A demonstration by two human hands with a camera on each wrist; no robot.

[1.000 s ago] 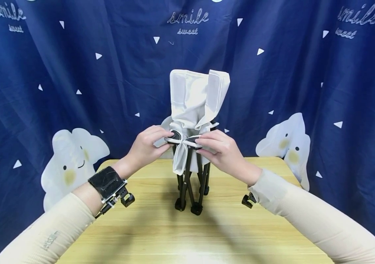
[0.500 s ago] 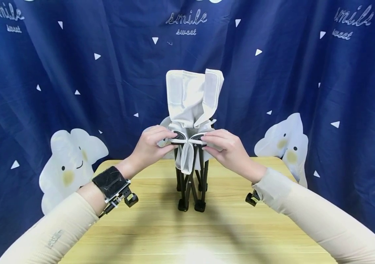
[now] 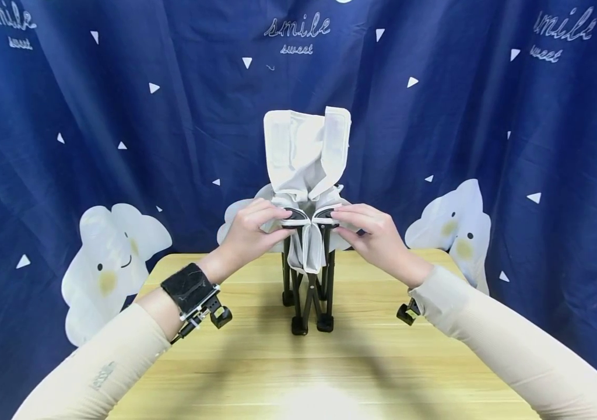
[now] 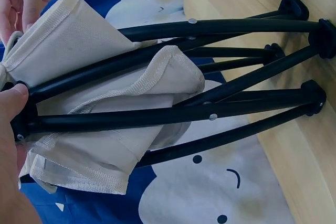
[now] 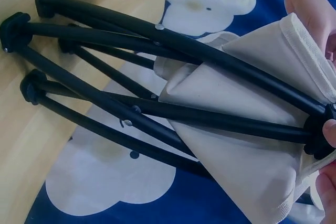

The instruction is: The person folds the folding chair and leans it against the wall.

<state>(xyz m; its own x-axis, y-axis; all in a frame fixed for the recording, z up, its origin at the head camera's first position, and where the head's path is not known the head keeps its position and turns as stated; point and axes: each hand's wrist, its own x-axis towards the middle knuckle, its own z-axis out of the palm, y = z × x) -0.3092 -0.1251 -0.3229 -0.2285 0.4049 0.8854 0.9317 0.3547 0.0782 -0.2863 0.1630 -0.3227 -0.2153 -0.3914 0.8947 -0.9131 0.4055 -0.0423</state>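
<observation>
My sleeves come in from the bottom corners, and there's a black wrist strap [image 3: 189, 289] on my left arm, over the wooden counter [image 3: 256, 373]. A little further out, my left hand [image 3: 248, 233] has its fingers and thumb curled onto the left armrest corner of a small folding chair [image 3: 306, 233], and my right hand [image 3: 377, 236] pinches the right corner the same way, so the two black armrest tips sit pretty much touching in the middle. The chair stands upright near the far middle of the counter on its black feet [image 3: 311, 324], with the legs drawn in tight and crossing; in the left wrist view the black rods [image 4: 210, 114] run nearly parallel with the beige fabric [image 4: 94, 145] bunched between them. I can't really tell from the right wrist view how much of the frame [image 5: 173, 114] my fingertips cover. Above my hands the backrest fabric [image 3: 306, 149] is folded in on itself. Behind it all hangs a navy curtain [image 3: 94, 116] with white clouds and triangles.
</observation>
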